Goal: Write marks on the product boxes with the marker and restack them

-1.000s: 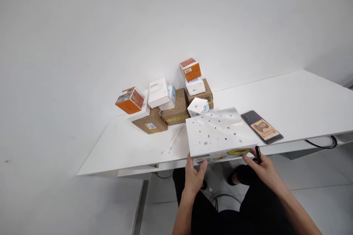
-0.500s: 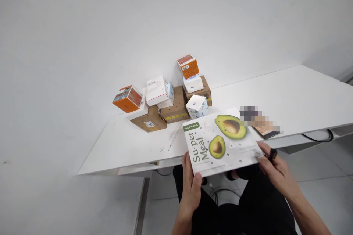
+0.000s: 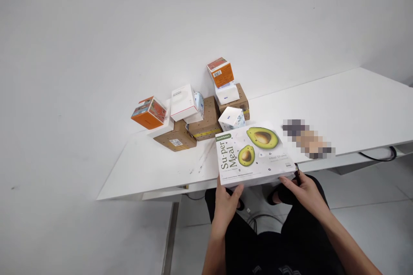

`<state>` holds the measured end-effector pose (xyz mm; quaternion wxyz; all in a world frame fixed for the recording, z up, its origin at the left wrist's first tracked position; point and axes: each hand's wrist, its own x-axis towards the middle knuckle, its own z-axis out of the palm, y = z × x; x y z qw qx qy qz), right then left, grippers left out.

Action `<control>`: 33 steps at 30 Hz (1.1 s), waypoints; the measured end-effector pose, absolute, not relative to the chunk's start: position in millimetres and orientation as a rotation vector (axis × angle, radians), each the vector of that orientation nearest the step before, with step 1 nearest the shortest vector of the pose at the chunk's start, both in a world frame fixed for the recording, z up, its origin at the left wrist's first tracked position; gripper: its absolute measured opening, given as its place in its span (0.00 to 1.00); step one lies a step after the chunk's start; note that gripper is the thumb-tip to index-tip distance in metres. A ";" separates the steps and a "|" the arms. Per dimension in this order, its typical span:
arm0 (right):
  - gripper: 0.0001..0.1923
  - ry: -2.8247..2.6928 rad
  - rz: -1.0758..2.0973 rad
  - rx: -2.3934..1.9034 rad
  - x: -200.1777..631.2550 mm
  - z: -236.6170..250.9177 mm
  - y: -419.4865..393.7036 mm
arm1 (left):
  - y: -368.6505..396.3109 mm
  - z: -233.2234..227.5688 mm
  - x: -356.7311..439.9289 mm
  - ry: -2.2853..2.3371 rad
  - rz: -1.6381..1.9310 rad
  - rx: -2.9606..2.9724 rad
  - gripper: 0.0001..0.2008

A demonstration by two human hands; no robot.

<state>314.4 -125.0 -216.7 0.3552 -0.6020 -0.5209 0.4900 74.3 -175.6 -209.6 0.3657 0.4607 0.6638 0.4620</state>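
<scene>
A white meal shake box [image 3: 261,161] with avocado pictures is held between both hands at the table's front edge, its printed face up. My left hand [image 3: 226,202] grips its near left corner, thumb on the near side. At the near right corner, my right hand [image 3: 301,187] is closed on the box, and some of its fingers are hidden beneath. Just behind the box stands a white box with a blue pattern [image 3: 231,118].
On the white table [image 3: 348,107], cardboard boxes [image 3: 206,120] carry smaller boxes, including a flat white box [image 3: 183,101], a left orange box [image 3: 150,112] and a right orange box [image 3: 221,72]. A blurred-out item [image 3: 306,139] lies right of the hands. Cables [image 3: 258,219] run over the floor.
The meal shake box has tilted flatter and its near edge has moved up toward the table. My right hand has shifted left along the box's near edge.
</scene>
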 end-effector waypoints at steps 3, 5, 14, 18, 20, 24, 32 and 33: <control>0.22 -1.331 1.271 -1.547 311.7 -218.4 -125.1 | -174.5 -214.6 73.6 1.751 1.146 1.186 0.27; 0.22 -1.314 1.279 -1.543 312.5 -219.9 -125.9 | -176.0 -214.1 73.4 1.783 1.143 1.198 0.28; 0.19 -1.269 1.170 -1.375 331.1 -181.2 -138.9 | -201.0 -174.4 79.7 1.810 1.284 1.397 0.32; 0.17 -1.254 1.071 -1.337 333.4 -164.9 -144.3 | -207.9 -167.5 82.4 1.721 1.309 1.426 0.32; 0.17 -1.272 1.064 -1.325 333.7 -164.7 -145.9 | -209.7 -168.9 81.0 1.706 1.325 1.426 0.33; 0.19 -1.318 1.059 -1.297 333.4 -169.2 -145.5 | -210.7 -173.0 75.9 1.706 1.324 1.427 0.34; 0.25 -1.349 1.081 -1.288 324.6 -180.3 -138.2 | -201.6 -180.9 76.5 1.729 1.269 1.332 0.33; 0.25 -1.340 1.055 -1.309 323.9 -182.4 -137.9 | -200.1 -182.9 76.8 1.737 1.263 1.331 0.33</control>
